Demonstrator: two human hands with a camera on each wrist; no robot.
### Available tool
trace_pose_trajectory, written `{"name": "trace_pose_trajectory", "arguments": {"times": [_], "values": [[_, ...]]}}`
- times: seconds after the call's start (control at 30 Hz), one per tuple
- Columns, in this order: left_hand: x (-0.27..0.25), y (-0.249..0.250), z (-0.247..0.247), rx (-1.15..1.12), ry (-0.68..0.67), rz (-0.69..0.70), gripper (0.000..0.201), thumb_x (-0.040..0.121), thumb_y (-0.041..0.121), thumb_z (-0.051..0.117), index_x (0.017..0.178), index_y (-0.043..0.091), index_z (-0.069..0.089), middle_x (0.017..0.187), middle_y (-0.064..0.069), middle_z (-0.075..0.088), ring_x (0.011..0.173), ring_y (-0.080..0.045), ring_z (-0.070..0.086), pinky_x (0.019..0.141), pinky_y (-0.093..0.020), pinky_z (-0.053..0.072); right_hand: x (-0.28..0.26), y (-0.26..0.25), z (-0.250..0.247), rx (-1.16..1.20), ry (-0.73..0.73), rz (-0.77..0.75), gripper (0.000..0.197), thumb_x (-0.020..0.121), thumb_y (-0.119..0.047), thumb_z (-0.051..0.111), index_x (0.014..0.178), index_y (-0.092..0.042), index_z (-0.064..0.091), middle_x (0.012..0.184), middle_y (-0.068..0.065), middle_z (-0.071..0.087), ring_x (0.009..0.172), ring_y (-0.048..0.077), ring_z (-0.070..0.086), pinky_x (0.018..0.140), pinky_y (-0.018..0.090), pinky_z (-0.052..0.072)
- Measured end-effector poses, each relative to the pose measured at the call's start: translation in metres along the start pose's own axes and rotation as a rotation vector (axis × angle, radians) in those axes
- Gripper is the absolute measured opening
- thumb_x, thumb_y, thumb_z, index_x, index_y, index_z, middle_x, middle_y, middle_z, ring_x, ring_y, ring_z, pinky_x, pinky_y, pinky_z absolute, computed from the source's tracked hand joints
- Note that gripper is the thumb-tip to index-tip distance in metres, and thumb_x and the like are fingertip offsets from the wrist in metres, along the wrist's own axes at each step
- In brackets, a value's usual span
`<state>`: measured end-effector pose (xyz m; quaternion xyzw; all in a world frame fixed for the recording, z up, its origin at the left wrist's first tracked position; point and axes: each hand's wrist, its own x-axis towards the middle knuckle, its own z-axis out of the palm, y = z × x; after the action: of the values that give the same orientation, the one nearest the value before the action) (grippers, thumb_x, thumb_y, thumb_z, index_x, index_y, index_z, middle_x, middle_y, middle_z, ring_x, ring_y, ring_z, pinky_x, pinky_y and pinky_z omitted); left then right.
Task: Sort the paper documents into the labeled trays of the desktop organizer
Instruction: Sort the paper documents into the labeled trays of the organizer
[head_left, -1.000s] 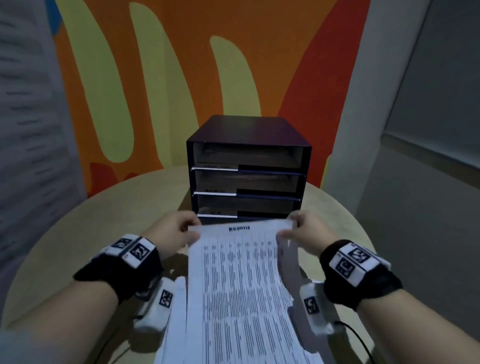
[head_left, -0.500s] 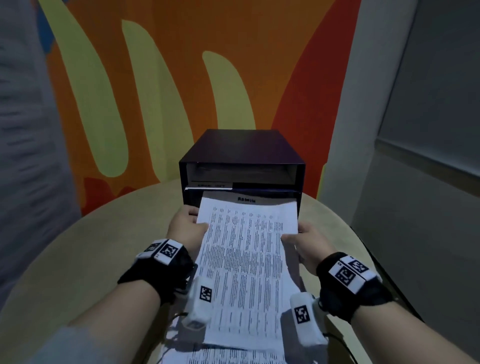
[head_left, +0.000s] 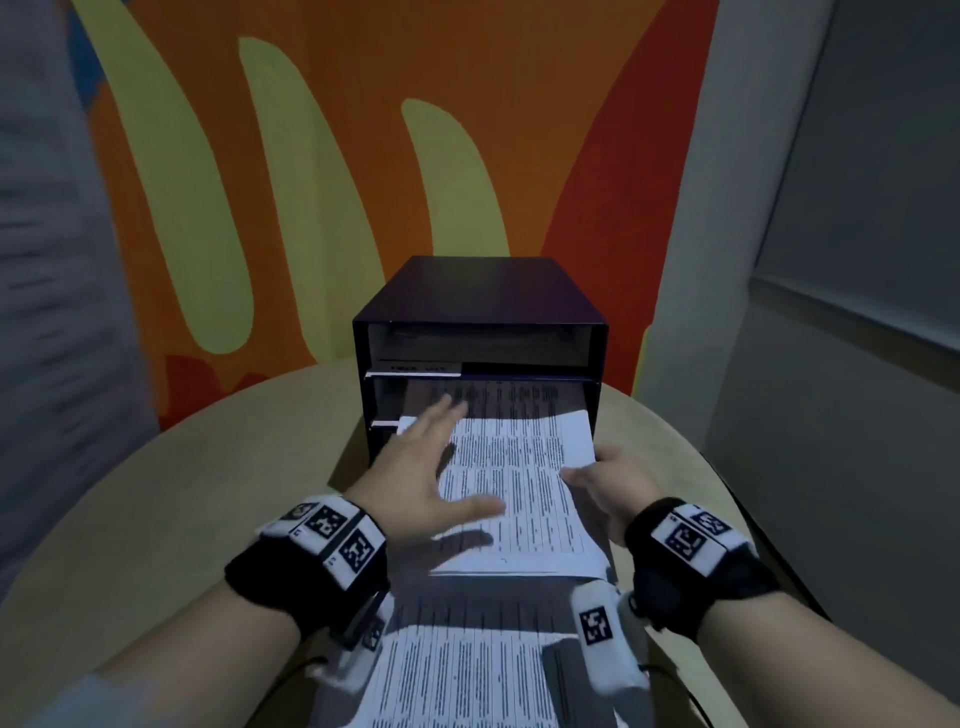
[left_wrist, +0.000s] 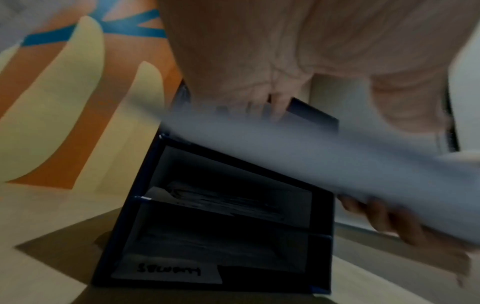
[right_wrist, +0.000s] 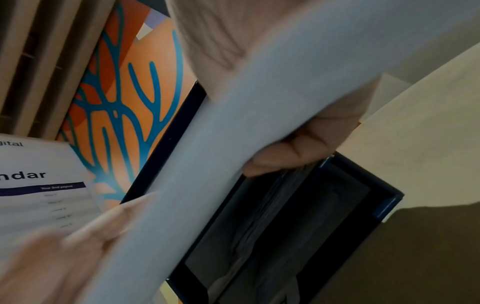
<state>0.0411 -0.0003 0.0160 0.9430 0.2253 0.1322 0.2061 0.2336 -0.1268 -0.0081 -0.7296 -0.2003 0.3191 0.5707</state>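
A black desktop organizer (head_left: 483, 306) with stacked labeled trays stands at the back of the round table. A printed sheet (head_left: 519, 467) lies half inside its second tray, the near end sticking out toward me. My left hand (head_left: 415, 478) lies flat on the sheet's left side, fingers straight and spread. My right hand (head_left: 608, 483) pinches the sheet's right edge, thumb on top. The right wrist view shows a finger (right_wrist: 298, 152) curled under the blurred sheet (right_wrist: 259, 123). The left wrist view shows the lower trays (left_wrist: 221, 226) holding papers and a handwritten label (left_wrist: 168, 271).
A stack of printed papers (head_left: 467, 660) lies on the beige table (head_left: 182, 493) just in front of me, under my wrists. An orange and yellow patterned wall stands behind the organizer. Another printed page (right_wrist: 39, 185) with a purple bar shows at the left of the right wrist view.
The sheet has slid forward into the second tray. My left hand let go of its left edge and now lies flat on top; the right hand has kept hold of the right edge.
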Motion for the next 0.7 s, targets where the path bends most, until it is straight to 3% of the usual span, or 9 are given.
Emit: {"name": "trace_pose_trajectory", "arguments": {"times": [0.07,0.13,0.2,0.27,0.4,0.47,0.53,0.6,0.7], "values": [[-0.007,0.006,0.003,0.147,-0.151,0.049,0.128,0.055,0.089,0.058,0.153,0.037,-0.006,0.159,0.019,-0.014,0.147,-0.005,-0.011,0.121,-0.046,-0.002,0.007,-0.004,0.005,0.011,0.02,0.006,0.02,0.088,0.005,0.059,0.105,-0.003,0.065,0.099,0.017,0.072,0.093,0.035,0.068,0.093,0.053,0.051],[-0.01,0.008,0.012,0.321,-0.225,0.071,0.126,0.063,0.08,0.065,0.152,0.036,-0.013,0.158,0.017,-0.021,0.146,-0.007,-0.02,0.12,-0.049,-0.009,0.013,-0.008,0.008,0.044,0.027,0.012,0.019,0.087,0.005,0.06,0.105,0.0,0.064,0.1,0.019,0.071,0.091,0.036,0.068,0.09,0.053,0.052],[-0.009,0.008,0.019,0.419,-0.213,0.074,0.11,0.08,0.052,0.066,0.153,0.032,-0.013,0.159,0.012,-0.021,0.147,-0.012,-0.02,0.119,-0.051,-0.009,0.013,-0.014,0.012,0.08,0.01,-0.001,0.014,0.088,0.003,0.06,0.102,0.0,0.063,0.097,0.021,0.071,0.088,0.036,0.07,0.085,0.053,0.055],[-0.005,0.009,0.02,0.431,-0.175,0.036,0.096,0.085,0.028,0.062,0.154,0.03,-0.005,0.161,0.008,-0.015,0.149,-0.015,-0.014,0.12,-0.051,-0.008,0.012,-0.018,0.016,0.048,0.041,-0.068,0.014,0.086,-0.003,0.065,0.099,-0.004,0.059,0.096,0.019,0.07,0.089,0.033,0.069,0.084,0.052,0.056],[0.009,0.01,0.015,0.339,-0.048,-0.004,0.082,0.081,0.027,0.064,0.151,0.028,0.021,0.162,0.005,0.004,0.149,-0.016,0.006,0.121,-0.048,0.001,0.002,-0.025,0.023,-0.277,0.114,-0.268,0.037,0.081,-0.009,0.063,0.113,-0.014,0.045,0.094,0.002,0.059,0.083,0.02,0.061,0.066,0.032,0.054],[0.019,0.012,0.013,0.316,0.021,-0.021,0.075,0.079,0.029,0.066,0.146,0.027,0.033,0.159,0.003,0.017,0.146,-0.018,0.017,0.12,-0.047,0.013,0.0,-0.029,0.025,-0.336,0.091,-0.32,0.057,0.078,-0.011,0.061,0.129,-0.023,0.037,0.1,-0.001,0.054,0.089,0.024,0.059,0.071,0.031,0.051],[0.031,0.014,0.011,0.292,0.085,-0.054,0.066,0.079,0.027,0.065,0.141,0.026,0.041,0.152,0.005,0.03,0.139,-0.019,0.03,0.117,-0.045,0.022,-0.006,-0.034,0.026,-0.584,0.101,-0.381,0.063,0.084,-0.013,0.06,0.141,-0.016,0.033,0.124,0.004,0.046,0.114,0.027,0.053,0.087,0.031,0.045],[0.042,0.014,0.011,0.269,0.121,-0.093,0.054,0.08,0.022,0.062,0.133,0.027,0.049,0.142,0.007,0.042,0.13,-0.018,0.04,0.115,-0.044,0.025,-0.012,-0.035,0.028,-0.852,0.137,-0.487,0.044,0.091,-0.02,0.056,0.133,-0.012,0.047,0.142,0.008,0.034,0.131,0.027,0.037,0.102,0.033,0.037],[0.057,0.014,0.013,0.223,0.141,-0.147,0.041,0.083,0.02,0.058,0.123,0.03,0.056,0.13,0.008,0.052,0.123,-0.018,0.047,0.114,-0.047,0.025,-0.022,-0.035,0.035,-1.092,0.142,-0.692,0.029,0.094,-0.029,0.053,0.118,-0.018,0.064,0.148,0.006,0.034,0.136,0.028,0.027,0.108,0.039,0.032]]}}
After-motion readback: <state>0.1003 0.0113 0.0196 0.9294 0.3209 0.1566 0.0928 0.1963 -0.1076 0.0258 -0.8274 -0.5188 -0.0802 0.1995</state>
